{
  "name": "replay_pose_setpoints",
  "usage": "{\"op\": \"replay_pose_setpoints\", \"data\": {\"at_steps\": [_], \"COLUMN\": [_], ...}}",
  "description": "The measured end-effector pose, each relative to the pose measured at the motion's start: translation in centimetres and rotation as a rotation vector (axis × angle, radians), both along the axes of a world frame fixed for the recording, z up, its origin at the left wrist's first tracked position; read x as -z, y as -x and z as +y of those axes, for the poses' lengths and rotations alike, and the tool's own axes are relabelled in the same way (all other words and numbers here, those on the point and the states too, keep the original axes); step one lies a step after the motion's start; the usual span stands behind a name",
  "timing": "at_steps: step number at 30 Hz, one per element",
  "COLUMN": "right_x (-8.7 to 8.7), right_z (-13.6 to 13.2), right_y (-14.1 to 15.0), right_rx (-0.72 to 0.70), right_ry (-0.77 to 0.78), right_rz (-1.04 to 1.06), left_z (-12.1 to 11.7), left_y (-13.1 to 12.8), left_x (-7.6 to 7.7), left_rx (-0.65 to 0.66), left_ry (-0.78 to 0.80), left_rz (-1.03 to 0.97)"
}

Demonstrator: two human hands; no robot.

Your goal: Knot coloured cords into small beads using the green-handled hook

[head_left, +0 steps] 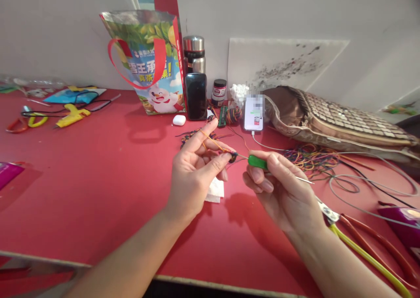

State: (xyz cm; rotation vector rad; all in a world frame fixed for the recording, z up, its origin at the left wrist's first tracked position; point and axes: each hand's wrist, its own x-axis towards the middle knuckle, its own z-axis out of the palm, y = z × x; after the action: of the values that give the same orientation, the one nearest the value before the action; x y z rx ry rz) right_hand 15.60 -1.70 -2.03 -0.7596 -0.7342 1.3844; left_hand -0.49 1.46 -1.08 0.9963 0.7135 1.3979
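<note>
"Where is the work right now?"

"Held up over the red tabletop [108, 201], between the two hands. The left hand [197, 169] pinches the small dark crochet piece [232, 157] with its thumb against the fingers, and its index finger is stretched out with the orange yarn [213, 141] running across it."

"And the right hand [278, 184]?"

"Closed around the green-handled crochet hook [257, 162], thumb on top. The shaft meets the piece, but I can't tell whether the tip is through a loop; it's too small to see."

"How would you do this well?"

"Pinch close to the stitch, so it doesn't twist. I'd keep the yarn lightly taut over that raised finger, and turn the hook with the wrist rather than yanking."

"Any snag to watch?"

"The tangled yarn [308, 158] lies near the charging cable [267, 146]. I'd keep the feeding strand clear of both."
</note>
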Motion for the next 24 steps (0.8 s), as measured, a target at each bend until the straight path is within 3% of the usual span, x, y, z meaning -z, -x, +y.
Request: {"op": "replay_pose_setpoints", "data": {"at_steps": [8, 16, 24], "right_x": [-0.03, 0.32, 0.5], "right_z": [-0.01, 0.38, 0.3], "right_y": [0.01, 0.42, 0.45], "right_rx": [-0.014, -0.111, -0.113], "right_ry": [0.02, 0.085, 0.066], "right_rz": [0.038, 0.164, 0.113], "left_z": [-0.26, -0.64, -0.5], "left_y": [-0.45, -0.92, -0.81], "left_x": [-0.03, -0.06, 0.05], "left_rx": [0.052, -0.017, -0.003], "left_ry": [0.055, 0.073, 0.067], "left_rz": [-0.029, -0.07, -0.069]}}
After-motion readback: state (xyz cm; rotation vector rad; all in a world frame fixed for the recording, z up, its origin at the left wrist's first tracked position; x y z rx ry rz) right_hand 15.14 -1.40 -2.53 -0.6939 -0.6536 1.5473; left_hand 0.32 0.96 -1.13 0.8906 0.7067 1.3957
